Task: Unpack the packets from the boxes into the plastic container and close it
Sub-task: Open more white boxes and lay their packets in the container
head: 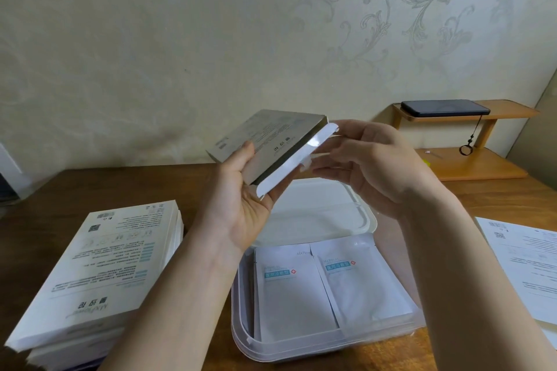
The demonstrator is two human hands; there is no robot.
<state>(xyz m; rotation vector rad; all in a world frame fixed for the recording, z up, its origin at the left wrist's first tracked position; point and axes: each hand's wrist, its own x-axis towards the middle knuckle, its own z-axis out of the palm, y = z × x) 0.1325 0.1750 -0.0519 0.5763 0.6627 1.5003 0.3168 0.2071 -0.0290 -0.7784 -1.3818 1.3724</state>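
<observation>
Lying on the dark wooden table (90, 190) at left is a stack of white printed boxes (99, 274). The left hand (241, 211) grips a flat grey cardboard box (271, 141) above the clear plastic container (241, 337) of white packets (292, 295); the right hand (373, 166) pinches the box's white flap (316, 141).

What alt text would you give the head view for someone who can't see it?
The left hand holds a box above the open container while the right hand pinches the box's opened end flap. Two packets show in the container, its lid lies behind it, and a stack of boxes sits to the left on the table.
</observation>
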